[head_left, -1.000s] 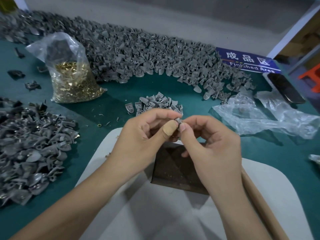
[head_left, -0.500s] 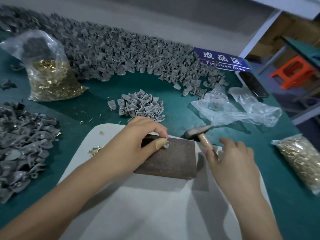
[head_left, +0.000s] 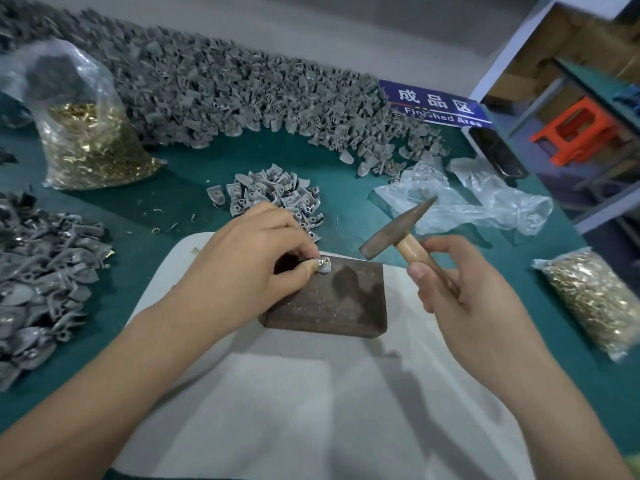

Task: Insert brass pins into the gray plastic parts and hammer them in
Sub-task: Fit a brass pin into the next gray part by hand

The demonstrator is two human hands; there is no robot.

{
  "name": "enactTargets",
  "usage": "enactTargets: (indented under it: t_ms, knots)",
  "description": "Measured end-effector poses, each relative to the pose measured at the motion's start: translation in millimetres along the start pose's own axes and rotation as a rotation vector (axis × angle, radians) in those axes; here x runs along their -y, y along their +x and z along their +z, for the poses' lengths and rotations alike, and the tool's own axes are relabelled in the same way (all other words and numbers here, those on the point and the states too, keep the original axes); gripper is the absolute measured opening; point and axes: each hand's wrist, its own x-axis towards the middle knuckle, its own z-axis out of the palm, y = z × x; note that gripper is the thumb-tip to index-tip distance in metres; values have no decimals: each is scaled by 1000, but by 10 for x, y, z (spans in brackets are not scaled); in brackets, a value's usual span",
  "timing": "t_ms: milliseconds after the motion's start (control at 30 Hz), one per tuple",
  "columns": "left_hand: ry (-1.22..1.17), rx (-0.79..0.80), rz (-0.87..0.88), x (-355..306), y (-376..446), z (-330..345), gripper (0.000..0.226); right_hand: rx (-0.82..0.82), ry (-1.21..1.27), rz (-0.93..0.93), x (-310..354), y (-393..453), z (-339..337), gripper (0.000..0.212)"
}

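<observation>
now my left hand (head_left: 249, 265) pinches the gray part (head_left: 323, 268) flat on the dark block (head_left: 332, 299), brass pin (head_left: 324, 261) facing up so it takes the blow squarely. my right hand (head_left: 460, 292), grip wrapped around the handle, poises the hammer (head_left: 394, 233) just above.

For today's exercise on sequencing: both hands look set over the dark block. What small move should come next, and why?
Probably a light tap of the wooden-handled metal hammer down onto the brass pin. The left hand pinches the small gray plastic part on the dark rectangular block, pin showing on top, while the right hand holds the hammer raised above it.
</observation>
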Motion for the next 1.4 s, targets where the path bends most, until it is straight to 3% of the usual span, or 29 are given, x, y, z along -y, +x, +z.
enactTargets:
  t_ms: [467,600,967,1133,1400]
  knots:
    - [45,21,-42,-28,-3,-18,5,-233,-73,-153,283,-157,371,30]
    - [61,10,-33,-38,-7,-21,4,-176,-125,-152,304,-162,390,33]
    - [49,11,-58,-57,-4,-54,4,-275,-68,-163,262,-141,410,33]
    - [66,21,-78,-61,1,-67,19,-242,-100,-165,244,-150,418,30]
    - [97,27,-71,-65,2,-76,13,-286,-84,-231,256,-135,410,33]
